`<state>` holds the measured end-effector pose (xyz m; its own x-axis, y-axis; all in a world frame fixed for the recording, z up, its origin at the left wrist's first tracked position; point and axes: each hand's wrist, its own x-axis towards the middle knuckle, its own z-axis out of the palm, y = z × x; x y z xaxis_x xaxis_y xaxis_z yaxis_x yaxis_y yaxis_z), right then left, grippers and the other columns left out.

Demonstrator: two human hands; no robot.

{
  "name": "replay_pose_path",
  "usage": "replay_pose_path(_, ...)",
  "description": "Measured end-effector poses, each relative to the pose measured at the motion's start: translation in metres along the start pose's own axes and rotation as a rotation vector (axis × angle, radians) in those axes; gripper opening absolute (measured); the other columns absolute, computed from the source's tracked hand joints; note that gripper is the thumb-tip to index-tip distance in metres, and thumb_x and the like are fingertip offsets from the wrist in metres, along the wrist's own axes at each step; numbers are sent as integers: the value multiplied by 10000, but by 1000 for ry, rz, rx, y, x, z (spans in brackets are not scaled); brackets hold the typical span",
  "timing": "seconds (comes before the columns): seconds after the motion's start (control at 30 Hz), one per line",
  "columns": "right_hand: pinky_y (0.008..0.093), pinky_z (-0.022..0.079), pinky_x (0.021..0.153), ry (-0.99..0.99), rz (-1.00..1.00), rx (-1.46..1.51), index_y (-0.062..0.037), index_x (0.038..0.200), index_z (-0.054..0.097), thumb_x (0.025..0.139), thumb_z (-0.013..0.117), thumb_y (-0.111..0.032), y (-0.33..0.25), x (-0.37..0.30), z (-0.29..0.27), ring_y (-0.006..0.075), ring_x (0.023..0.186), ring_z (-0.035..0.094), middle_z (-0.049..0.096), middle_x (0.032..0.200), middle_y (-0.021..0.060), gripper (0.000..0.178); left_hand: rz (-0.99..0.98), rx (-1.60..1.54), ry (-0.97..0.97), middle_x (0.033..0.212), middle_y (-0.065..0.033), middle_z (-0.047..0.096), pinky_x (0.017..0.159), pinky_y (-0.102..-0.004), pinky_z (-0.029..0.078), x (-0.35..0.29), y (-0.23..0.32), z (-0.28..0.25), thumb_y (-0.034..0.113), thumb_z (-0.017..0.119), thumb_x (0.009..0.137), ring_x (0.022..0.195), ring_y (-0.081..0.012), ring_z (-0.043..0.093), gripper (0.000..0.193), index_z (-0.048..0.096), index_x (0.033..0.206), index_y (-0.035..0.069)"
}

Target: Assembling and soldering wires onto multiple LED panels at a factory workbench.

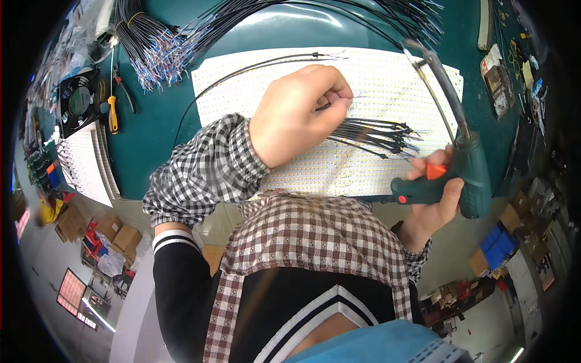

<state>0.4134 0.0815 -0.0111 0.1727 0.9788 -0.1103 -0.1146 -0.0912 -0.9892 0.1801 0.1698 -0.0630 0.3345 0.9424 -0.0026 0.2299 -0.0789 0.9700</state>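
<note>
My left hand [299, 112] is closed, pinching a thin black wire [260, 65] at its bare end over a white panel of small LED strips [387, 72]. A fan of several black wires [378, 134] lies on the panel just right of that hand. My right hand [433, 202] grips a green pistol-shaped soldering gun [469, 172] with an orange trigger, its long metal tip [433, 75] reaching up over the panel. A checked sleeve covers each forearm.
Bundles of black wires [151, 42] with coloured ends lie at the back of the green table [151, 139]. A yellow-handled screwdriver [112, 112], pliers, a black fan [78, 103] and stacked LED panels [88, 163] sit at left. Small tools and parts crowd the right edge.
</note>
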Motion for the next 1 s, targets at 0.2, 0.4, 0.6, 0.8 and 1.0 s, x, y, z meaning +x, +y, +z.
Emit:
replay_pose_path(0.2,276,526,756,54,1,-265,44,1114,542,734,687,95,-10,26,62,174,848,636,609,996,110,410,64,-156,-70,758,12,550,562,-171,390,-12,18,9,44,648,818,662,-32,497,83,591,871,15)
replay_pose_path(0.4,261,521,729,-125,14,-269,16,1100,548,753,681,70,4,34,57,137,817,626,616,973,90,376,-81,-423,-215,779,28,552,565,-136,387,-14,22,15,10,612,849,667,17,472,80,556,905,2)
replay_pose_path(0.6,278,527,711,-67,-80,-210,21,1095,542,754,648,95,7,35,56,166,824,641,606,961,99,365,-49,-496,-141,786,34,567,551,-124,377,-16,15,24,0,615,850,650,30,466,80,557,904,-2)
replay_pose_path(0.8,293,531,728,8,5,-83,28,1089,544,724,667,106,5,35,55,188,841,647,604,970,107,393,-56,-435,-141,781,54,552,550,-116,358,-15,20,24,33,625,861,636,45,436,90,565,922,6)
replay_pose_path(1.0,288,501,768,32,39,-206,3,1180,484,710,654,115,5,31,60,168,842,598,563,1011,107,512,-120,-584,-89,766,73,526,565,-111,344,-16,19,27,32,614,870,637,40,414,75,565,922,10)
